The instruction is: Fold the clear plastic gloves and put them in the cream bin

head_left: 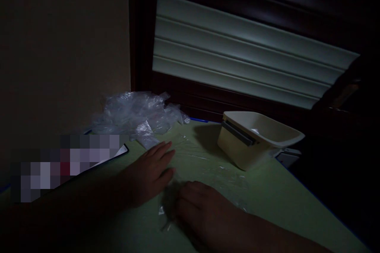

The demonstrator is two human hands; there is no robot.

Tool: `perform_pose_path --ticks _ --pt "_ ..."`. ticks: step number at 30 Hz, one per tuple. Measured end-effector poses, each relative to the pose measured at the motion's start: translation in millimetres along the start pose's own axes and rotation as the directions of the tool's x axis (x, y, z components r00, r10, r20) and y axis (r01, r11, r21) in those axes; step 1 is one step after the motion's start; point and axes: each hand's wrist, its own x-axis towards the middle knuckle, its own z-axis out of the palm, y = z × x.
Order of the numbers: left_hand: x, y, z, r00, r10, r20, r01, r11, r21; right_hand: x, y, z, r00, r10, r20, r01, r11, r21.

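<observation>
My left hand (156,172) lies palm down over the table, its fingers stretched out and slightly apart, with nothing in them. Close to its right, my right hand (204,209) has its fingers curled down, closed at a clear plastic bag (163,215). Some of that thin film shows left of the curled fingers, and more of it lies flat on the table beyond them. The fingertips of the right hand are hidden, and the dim light blurs the film's outline.
A heap of crumpled clear plastic bags (133,112) rests at the back left. At the right edge of the green table (184,134) stands a cream plastic bin (237,150) with a grey handle. A flat, dark-edged, pixelated object (123,151) lies left. Behind is a dark-framed slatted panel (237,55).
</observation>
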Motion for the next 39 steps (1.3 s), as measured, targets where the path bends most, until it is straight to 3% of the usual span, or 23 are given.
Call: perform_pose_path --ticks 2,4,7,13,21,25,29,34,39 --pt "4 1 -7.4 0.997 0.001 -0.079 -0.008 0.997 -0.082 -1 -1 -5 0.991 0.136 0.002 -0.135 0.978 0.161" --pt "7 3 -16.2 0.993 0.031 -0.111 -0.052 0.979 -0.196 -3 0 -8 0.953 0.304 0.013 -0.291 0.897 0.331" --pt "9 7 -25.7 0.991 0.124 -0.057 -0.136 0.934 -0.330 -5 7 -7 0.872 0.489 0.014 -0.418 0.730 0.541" --pt "5 11 -25.1 0.958 0.283 0.051 -0.245 0.897 -0.368 -3 23 8 0.770 0.638 0.024 -0.386 0.436 0.813" --pt "6 10 -20.7 0.950 0.311 0.005 -0.291 0.894 -0.341 -3 26 13 0.752 0.659 0.012 -0.272 0.295 0.916" --pt "7 8 -16.7 0.957 0.290 -0.011 -0.278 0.904 -0.326 -2 25 10 0.729 0.683 0.048 -0.296 0.251 0.922" --pt "9 8 -15.9 0.960 0.278 -0.041 -0.275 0.896 -0.348 -3 25 6 0.688 0.724 0.040 -0.363 0.296 0.883" --pt "9 6 -12.9 0.966 0.254 -0.039 -0.253 0.909 -0.331 -2 26 6 0.703 0.707 0.076 -0.370 0.271 0.889" --pt "9 3 -6.9 0.976 0.211 -0.052 -0.216 0.914 -0.343 -5 29 10 0.721 0.693 0.001 -0.420 0.436 0.796"
